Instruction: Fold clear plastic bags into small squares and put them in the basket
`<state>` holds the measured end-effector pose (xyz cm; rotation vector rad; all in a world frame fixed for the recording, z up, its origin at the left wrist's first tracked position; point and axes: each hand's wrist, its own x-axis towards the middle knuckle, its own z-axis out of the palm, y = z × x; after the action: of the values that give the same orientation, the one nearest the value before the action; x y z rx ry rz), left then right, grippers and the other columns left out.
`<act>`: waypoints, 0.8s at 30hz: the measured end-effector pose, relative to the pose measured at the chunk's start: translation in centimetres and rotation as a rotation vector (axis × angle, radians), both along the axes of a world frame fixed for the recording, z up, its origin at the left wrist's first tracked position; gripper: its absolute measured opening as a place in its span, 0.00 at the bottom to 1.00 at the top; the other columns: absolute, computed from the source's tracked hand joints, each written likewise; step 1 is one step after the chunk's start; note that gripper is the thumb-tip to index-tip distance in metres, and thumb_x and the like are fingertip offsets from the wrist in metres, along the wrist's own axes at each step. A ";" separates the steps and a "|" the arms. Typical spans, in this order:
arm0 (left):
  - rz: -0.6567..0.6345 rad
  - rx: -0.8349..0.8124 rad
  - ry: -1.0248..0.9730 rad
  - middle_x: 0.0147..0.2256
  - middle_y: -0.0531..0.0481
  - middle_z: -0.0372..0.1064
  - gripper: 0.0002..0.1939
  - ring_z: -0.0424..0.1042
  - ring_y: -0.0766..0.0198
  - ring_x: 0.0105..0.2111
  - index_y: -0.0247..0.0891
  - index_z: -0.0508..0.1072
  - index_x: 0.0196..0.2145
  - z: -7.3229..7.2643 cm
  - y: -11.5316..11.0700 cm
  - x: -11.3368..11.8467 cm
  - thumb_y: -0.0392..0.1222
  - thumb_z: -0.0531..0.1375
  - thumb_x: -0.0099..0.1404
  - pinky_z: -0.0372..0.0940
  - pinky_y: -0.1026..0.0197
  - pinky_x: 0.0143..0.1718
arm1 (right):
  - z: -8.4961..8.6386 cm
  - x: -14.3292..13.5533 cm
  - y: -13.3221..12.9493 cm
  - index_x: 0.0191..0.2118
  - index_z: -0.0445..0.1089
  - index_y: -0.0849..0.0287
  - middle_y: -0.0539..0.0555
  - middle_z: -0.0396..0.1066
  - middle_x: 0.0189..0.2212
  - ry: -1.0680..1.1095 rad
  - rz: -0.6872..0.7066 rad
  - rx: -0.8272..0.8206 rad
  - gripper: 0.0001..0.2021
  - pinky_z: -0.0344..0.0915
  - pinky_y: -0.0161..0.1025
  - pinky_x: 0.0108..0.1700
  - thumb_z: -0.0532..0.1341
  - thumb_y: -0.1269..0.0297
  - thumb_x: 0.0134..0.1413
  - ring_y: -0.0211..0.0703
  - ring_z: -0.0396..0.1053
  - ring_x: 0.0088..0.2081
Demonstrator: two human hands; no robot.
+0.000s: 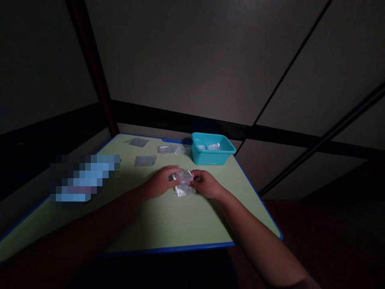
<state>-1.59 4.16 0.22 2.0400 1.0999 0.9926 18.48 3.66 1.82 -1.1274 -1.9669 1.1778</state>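
Observation:
A small clear plastic bag [184, 190] is held between my two hands over the middle of the table. My left hand [164, 180] pinches its left side, thumb toward the centre. From the right, my right hand [207, 184] grips the other side, its thumb close to the left one. Whether anything lies inside the bag I cannot tell. Just behind my right hand stands a turquoise plastic basket [210, 157] with clear plastic pieces in it.
Flat clear packets lie behind my left hand: one nearer [145, 160], one farther back [138, 142]. More crumpled clear plastic [173, 149] lies left of the basket. A blurred-out blue thing [90, 176] is at the left. The pale green table [168, 228] has a blue edge.

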 end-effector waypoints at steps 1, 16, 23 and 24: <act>0.015 -0.034 -0.046 0.41 0.44 0.73 0.08 0.69 0.53 0.46 0.38 0.73 0.31 0.0 -0.1 0.1 0.42 0.62 0.52 0.60 0.53 0.49 | -0.2 0.0 0.1 0.25 0.61 0.61 0.47 0.60 0.21 0.022 -0.007 -0.010 0.10 0.52 0.31 0.25 0.60 0.60 0.42 0.33 0.56 0.23; 0.091 -0.624 -0.495 0.22 0.49 0.72 0.12 0.72 0.64 0.22 0.33 0.70 0.25 1.9 -1.1 0.9 0.42 0.67 0.44 0.66 0.63 0.28 | -0.3 -0.5 0.2 0.27 0.59 0.59 0.47 0.65 0.23 0.305 -0.069 -0.114 0.17 0.58 0.32 0.27 0.67 0.56 0.37 0.34 0.62 0.25; 0.160 -0.632 -0.613 0.23 0.49 0.71 0.13 0.70 0.65 0.22 0.32 0.71 0.25 1.9 -1.0 0.7 0.41 0.68 0.41 0.65 0.62 0.27 | 0.6 -0.5 -0.1 0.31 0.61 0.58 0.47 0.65 0.26 0.311 -0.124 -0.254 0.23 0.64 0.34 0.26 0.70 0.52 0.31 0.35 0.64 0.26; 0.167 -0.623 -0.628 0.23 0.49 0.72 0.14 0.70 0.65 0.23 0.32 0.71 0.25 1.9 -0.9 0.6 0.42 0.68 0.42 0.65 0.62 0.28 | 0.7 -0.4 -0.1 0.31 0.61 0.59 0.47 0.65 0.25 0.291 -0.125 -0.259 0.24 0.63 0.33 0.25 0.70 0.52 0.30 0.34 0.63 0.25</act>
<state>-1.01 3.23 2.12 1.0528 1.0564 1.0911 18.09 3.54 2.54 -1.1137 -1.5369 1.4673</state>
